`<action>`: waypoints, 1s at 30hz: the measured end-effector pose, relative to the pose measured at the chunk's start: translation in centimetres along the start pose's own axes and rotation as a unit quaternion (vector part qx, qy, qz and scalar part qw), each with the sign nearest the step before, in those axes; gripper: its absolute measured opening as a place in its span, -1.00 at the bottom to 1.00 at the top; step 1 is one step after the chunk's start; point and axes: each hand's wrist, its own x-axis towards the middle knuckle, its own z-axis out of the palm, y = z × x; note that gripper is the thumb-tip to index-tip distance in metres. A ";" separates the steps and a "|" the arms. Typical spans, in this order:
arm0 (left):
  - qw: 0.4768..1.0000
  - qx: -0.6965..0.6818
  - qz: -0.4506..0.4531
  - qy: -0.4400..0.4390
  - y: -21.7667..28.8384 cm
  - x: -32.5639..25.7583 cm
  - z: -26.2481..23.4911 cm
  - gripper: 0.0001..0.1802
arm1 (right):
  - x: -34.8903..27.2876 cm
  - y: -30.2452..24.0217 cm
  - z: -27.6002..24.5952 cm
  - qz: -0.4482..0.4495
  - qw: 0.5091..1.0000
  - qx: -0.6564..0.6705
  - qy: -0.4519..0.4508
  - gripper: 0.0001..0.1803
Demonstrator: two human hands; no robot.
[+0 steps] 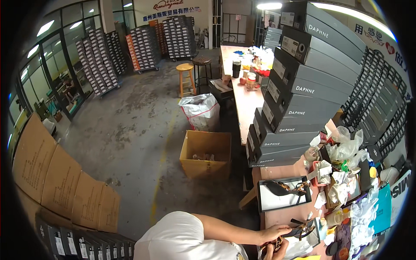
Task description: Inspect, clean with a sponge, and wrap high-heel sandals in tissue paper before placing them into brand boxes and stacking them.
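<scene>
At the lower right, my left hand point(274, 233) reaches in from a white sleeve, its fingers closed at a leopard-print shoe point(272, 248). My right hand point(280, 251) is just below it, fingers wrapped round the same shoe. Much of this shoe is hidden by the fingers and the lower picture edge. Right beside my hands, another strappy leopard-print shoe point(307, 230) lies over white paper. Farther up the table, an open shoe box point(265, 203) with white lining holds a black shoe point(277, 188) with leopard-print straps.
A tall, leaning stack of grey shoe boxes point(299, 99) stands on the table beyond the open box. Crumpled paper and plastic bags point(346, 151) crowd the right side. On the floor are a cardboard carton point(206, 167), a white sack point(201, 112) and a wooden stool point(185, 68).
</scene>
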 end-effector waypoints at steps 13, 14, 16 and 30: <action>0.992 -0.084 -0.096 -0.023 -0.1 1.1 1.0 -0.68 | -2.0 1.3 -1.7 -0.001 0.989 -0.106 0.100 -0.62; 0.988 -0.099 -0.107 -0.048 -0.9 1.5 0.3 -0.67 | -2.0 1.4 -1.9 -0.012 0.991 -0.096 0.093 -0.60; 0.984 -0.099 -0.135 -0.053 -1.3 2.1 -0.6 -0.65 | -1.8 1.1 -2.3 0.016 0.996 -0.075 0.048 -0.50; 0.974 0.043 -0.183 -0.127 6.5 3.5 -4.4 -0.47 | -1.3 0.1 -7.2 -0.017 1.000 -0.003 -0.023 -0.21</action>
